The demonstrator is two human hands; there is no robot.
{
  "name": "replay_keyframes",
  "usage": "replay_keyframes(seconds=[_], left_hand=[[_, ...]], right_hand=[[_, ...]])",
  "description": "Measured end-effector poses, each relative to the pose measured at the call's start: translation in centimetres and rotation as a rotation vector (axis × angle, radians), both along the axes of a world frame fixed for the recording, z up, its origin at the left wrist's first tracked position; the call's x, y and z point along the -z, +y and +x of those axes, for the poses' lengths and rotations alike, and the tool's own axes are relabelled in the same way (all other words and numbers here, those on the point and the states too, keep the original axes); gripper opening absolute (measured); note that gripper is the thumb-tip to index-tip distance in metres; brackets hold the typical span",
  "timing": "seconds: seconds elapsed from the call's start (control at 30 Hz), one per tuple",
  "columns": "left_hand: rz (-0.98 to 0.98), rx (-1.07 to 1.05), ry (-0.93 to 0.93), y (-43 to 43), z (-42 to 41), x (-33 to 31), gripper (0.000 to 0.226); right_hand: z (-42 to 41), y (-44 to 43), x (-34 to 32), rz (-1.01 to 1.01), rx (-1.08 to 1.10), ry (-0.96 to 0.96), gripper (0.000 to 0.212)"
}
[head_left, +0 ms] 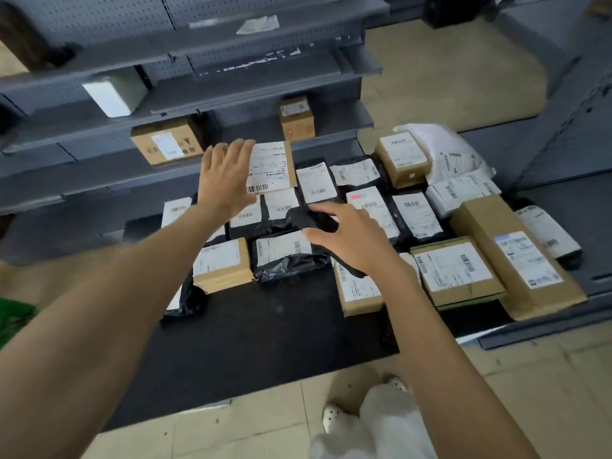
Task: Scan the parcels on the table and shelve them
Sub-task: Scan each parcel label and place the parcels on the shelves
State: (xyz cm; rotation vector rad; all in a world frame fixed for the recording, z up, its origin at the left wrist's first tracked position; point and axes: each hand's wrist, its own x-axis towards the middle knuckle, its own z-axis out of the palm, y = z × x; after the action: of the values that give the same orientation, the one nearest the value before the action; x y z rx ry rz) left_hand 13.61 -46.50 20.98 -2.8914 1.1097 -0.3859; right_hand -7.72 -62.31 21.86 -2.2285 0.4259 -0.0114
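Several parcels, brown boxes and black bags with white labels, lie on the black table (251, 329). My left hand (227, 175) reaches over the back of the table with fingers spread, touching the left edge of a brown parcel (276, 165) with a large white label. My right hand (347, 236) grips a black handheld scanner (309, 218), pointed toward that parcel. Other table parcels include a long brown box (516, 256) at the right and a small box (222, 265) near the front left.
Grey metal shelves (185, 104) stand behind the table, holding a brown box (167, 144), a smaller brown box (296, 119) and a white box (114, 92). Another grey shelf unit (569, 137) stands at the right. My white-shoed feet (334, 415) are on the tiled floor.
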Motion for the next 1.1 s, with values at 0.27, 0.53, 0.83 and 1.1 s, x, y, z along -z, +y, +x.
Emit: replay_keyframes(seconds=[0.27,0.53,0.83,1.1], left_hand=[[-0.136,0.121,0.122,-7.8,-4.5,5.1,0.099],[-0.087,0.369,0.171,-20.0,-14.2,6.9,0.099],[-0.039,0.642,0.141,-34.9,-33.6,6.6,0.1],[0.041,0.968,0.188,-47.2,-55.5,6.6,0.1]], right_hand=[[-6.7,-4.6,3.7,0.072,0.227,0.082,0.057],[-18.4,-13.3,4.4,0.081,0.47,0.091,0.056],[-39.6,-23.2,4.4,0.093,0.737,0.011,0.054],[-58.5,-30.8,2.5,0.101,0.969,-0.11,0.052]])
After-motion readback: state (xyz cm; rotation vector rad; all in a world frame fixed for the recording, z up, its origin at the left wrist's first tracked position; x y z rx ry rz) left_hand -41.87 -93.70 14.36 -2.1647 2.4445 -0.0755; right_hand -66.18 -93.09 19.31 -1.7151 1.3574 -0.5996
